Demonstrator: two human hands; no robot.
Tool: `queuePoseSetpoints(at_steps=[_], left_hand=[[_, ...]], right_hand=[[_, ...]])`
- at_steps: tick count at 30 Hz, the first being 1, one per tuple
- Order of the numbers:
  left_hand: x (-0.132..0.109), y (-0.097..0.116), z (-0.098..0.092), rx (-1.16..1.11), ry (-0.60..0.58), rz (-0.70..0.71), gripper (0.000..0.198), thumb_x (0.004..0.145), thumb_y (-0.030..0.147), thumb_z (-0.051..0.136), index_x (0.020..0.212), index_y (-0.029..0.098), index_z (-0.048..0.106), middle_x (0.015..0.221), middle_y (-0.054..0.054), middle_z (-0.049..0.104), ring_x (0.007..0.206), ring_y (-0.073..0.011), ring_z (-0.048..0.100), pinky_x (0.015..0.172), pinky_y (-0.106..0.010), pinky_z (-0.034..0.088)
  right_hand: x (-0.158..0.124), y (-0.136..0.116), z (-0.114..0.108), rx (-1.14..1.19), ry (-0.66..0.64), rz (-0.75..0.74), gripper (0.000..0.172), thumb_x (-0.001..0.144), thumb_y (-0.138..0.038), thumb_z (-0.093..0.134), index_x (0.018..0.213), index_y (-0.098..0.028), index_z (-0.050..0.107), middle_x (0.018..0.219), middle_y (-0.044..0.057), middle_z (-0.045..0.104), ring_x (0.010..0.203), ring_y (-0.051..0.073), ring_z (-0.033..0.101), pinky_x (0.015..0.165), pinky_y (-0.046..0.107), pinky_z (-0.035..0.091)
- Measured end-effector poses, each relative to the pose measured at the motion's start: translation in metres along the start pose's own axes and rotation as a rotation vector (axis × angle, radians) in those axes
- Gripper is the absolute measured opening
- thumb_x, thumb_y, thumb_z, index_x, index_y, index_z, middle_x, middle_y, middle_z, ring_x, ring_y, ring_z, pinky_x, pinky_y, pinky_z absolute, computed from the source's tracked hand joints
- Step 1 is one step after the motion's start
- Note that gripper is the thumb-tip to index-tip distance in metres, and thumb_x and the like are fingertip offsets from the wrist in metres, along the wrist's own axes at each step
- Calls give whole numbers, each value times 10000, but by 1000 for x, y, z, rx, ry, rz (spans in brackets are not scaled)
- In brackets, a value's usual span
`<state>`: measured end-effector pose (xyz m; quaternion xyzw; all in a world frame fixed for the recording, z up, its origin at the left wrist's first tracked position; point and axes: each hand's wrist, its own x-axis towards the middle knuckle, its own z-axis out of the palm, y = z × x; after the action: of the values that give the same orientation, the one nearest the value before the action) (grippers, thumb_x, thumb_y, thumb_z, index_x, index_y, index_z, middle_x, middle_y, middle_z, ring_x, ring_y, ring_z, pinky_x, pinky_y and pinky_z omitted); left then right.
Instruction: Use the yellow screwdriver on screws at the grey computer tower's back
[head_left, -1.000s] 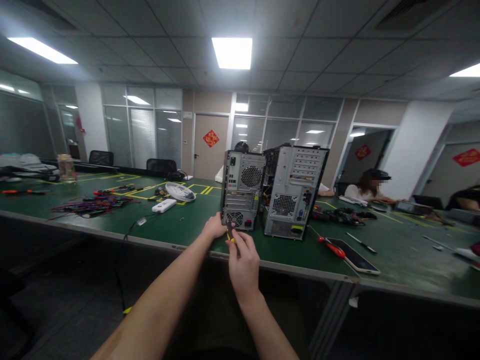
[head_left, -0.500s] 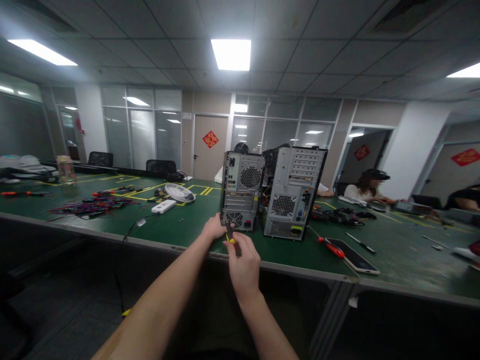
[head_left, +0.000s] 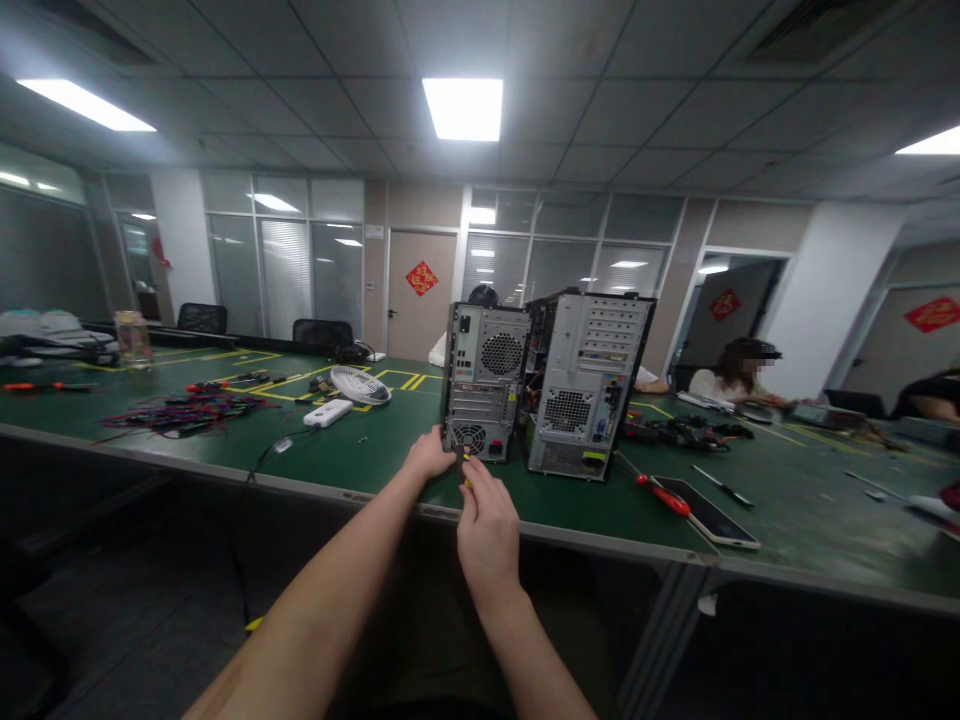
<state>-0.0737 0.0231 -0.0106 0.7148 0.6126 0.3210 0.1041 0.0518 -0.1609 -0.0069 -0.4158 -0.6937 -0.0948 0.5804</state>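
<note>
Two computer cases stand upright side by side on the green table, their backs facing me. At the lower left corner of the left computer case (head_left: 487,365), my left hand (head_left: 429,456) is closed around the edge, with its fingertips partly hidden. My right hand (head_left: 489,512) pinches a short black-and-yellow screwdriver (head_left: 463,462) just in front of the fan grille at the bottom of that case. The screwdriver's tip is too small to make out. To the right stands the wider computer case (head_left: 585,390), touched by neither hand.
A red-handled screwdriver (head_left: 670,496) lies beside a phone (head_left: 716,520) at right. Leftward are a white power strip (head_left: 328,413), a white round fan cover (head_left: 360,385) and a pile of cables (head_left: 191,410). A person (head_left: 739,375) sits across the table at right.
The screwdriver has turned in my right fingers, so less of its yellow end shows. My right fingers have shifted slightly upward around it; my left hand stays put.
</note>
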Motion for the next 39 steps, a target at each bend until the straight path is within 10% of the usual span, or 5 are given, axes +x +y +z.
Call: queuePoseSetpoints(at_steps=[9, 20, 26, 39], left_hand=[[2, -3, 2, 9, -2, -5, 765, 775, 731, 665, 1299, 193, 522, 1225, -173, 712, 1161, -341, 680, 927, -368, 508], [3, -4, 3, 6, -5, -10, 727, 781, 710, 671, 1282, 204, 523, 1216, -168, 715, 1170, -337, 676, 921, -367, 509], [1, -1, 0, 2, -5, -5, 727, 775, 718, 673, 1270, 205, 528, 1202, -169, 722, 1161, -335, 682, 912, -358, 512], [-2, 2, -2, 13, -4, -4, 715, 785, 700, 669, 1278, 202, 528, 1213, -167, 718, 1164, -338, 677, 914, -362, 511]], right_hand=[[0, 0, 3, 127, 79, 98, 224, 955, -227, 614, 1135, -149, 723, 1108, 151, 737, 993, 248, 721, 853, 361, 610], [3, -1, -2, 24, 27, 40, 348, 961, -110, 498, 1218, -174, 723, 1250, 133, 717, 1136, 254, 672, 1005, 417, 544], [2, -2, 4, 110, 50, 110, 230, 966, -268, 610, 1132, -149, 717, 1084, 145, 734, 924, 232, 718, 795, 333, 606], [5, 1, 1, 43, 29, 39, 289, 960, -149, 559, 1200, -157, 718, 1210, 148, 727, 1133, 260, 688, 1000, 406, 554]])
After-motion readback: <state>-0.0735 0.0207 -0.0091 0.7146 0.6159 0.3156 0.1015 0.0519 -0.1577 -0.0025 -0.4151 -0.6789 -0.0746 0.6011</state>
